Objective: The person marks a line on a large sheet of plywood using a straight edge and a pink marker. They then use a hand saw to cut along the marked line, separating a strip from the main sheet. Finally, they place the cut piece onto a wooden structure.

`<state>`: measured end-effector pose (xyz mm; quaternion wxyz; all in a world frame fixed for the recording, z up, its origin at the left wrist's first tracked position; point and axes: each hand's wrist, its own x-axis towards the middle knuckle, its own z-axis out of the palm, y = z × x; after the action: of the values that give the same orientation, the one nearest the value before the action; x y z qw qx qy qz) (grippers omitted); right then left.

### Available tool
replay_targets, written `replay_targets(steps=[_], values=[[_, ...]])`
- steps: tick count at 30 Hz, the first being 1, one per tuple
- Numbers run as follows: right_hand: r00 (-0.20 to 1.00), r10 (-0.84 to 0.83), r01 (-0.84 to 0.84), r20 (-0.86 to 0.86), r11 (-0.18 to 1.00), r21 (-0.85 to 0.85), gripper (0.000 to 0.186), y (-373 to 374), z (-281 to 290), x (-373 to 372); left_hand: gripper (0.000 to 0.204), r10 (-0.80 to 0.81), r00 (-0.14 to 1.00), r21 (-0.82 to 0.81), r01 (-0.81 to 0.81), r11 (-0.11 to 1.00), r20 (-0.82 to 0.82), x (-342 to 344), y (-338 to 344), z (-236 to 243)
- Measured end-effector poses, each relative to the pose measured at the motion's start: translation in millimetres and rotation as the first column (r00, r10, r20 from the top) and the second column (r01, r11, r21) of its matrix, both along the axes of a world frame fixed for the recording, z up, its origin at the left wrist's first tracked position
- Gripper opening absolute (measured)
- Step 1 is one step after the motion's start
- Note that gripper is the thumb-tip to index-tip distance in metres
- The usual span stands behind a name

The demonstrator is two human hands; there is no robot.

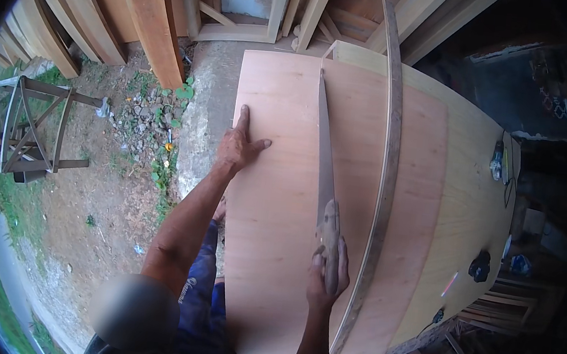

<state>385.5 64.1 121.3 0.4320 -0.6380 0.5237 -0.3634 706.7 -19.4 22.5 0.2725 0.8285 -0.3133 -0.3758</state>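
A pale pink plywood sheet [267, 237] lies on the worktop, with a thin line from its far edge near the saw's tip. My left hand [241, 145] rests on the sheet's left edge with its fingers apart. My right hand [328, 270] grips the handle of a handsaw [324, 160], whose long blade reaches toward the far edge of the sheet. A long, narrow wooden batten [387, 153] runs lengthwise just right of the saw.
Lighter worktop [457, 214] at right carries a power tool [497, 160], a black object [480, 264] and a pencil-like stick [450, 284]. Boards [149, 7] and frames [236, 30] lean at the back. A wooden stand [25, 132] sits on dirt ground at left.
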Motion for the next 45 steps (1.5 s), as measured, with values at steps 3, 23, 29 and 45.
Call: replay_targets(steps=[3,23,29,45], values=[[0.997,-0.003,0.005,0.072,0.999,-0.033,0.051,32.6,14.1,-26.3,0.108,-0.035,0.999,0.052,0.032,0.998,0.042,-4.8,-6.8,8.5],[0.999,0.0,0.0,0.047,1.0,0.011,0.052,-82.6,-15.7,65.9,0.111,-0.059,0.98,-0.024,0.064,0.998,0.191,-1.8,-6.9,-16.2],[0.999,-0.025,0.019,0.034,0.986,0.168,0.046,58.4,37.3,-35.0,0.11,-0.058,0.986,-0.024,0.062,0.998,0.157,1.6,-2.6,-11.6],[0.993,0.01,-0.031,-0.119,0.983,-0.179,0.053,3.3,-6.1,1.6,0.113,-0.083,0.981,0.025,0.08,0.996,0.174,-4.2,-11.5,-17.6]])
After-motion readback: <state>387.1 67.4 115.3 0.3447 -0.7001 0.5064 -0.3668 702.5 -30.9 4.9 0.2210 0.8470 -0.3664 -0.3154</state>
